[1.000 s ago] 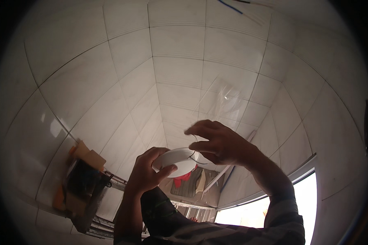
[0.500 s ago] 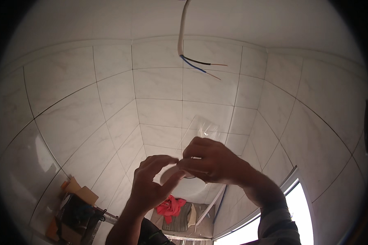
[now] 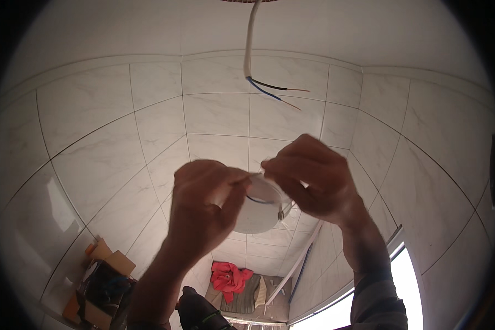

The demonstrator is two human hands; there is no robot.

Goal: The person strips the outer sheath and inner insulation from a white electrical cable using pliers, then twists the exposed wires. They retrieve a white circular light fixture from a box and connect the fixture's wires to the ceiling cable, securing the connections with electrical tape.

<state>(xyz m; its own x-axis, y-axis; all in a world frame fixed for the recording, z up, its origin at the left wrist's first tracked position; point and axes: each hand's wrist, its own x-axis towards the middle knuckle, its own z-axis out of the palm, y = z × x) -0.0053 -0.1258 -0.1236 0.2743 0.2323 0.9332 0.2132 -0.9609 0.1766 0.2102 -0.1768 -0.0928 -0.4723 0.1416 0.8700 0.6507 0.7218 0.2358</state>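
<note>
Head view | left hand (image 3: 206, 192), right hand (image 3: 313, 176): fingertips pinching, seemingly on a thin wire (image 3: 256, 174) | round white lamp (image 3: 256, 221): just below fingers | change: hands higher, bringing wire nearer hanging cable (image 3: 249, 49), still apart

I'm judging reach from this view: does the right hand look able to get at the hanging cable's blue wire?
Probably yes: nothing visible stands between the right hand and the blue wire, though that hand seems to be pinching something.

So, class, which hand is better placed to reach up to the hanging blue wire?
Probably the right hand: in the picture it sits higher and nearer the blue wire, while the left hand is lower, farther away.
</note>
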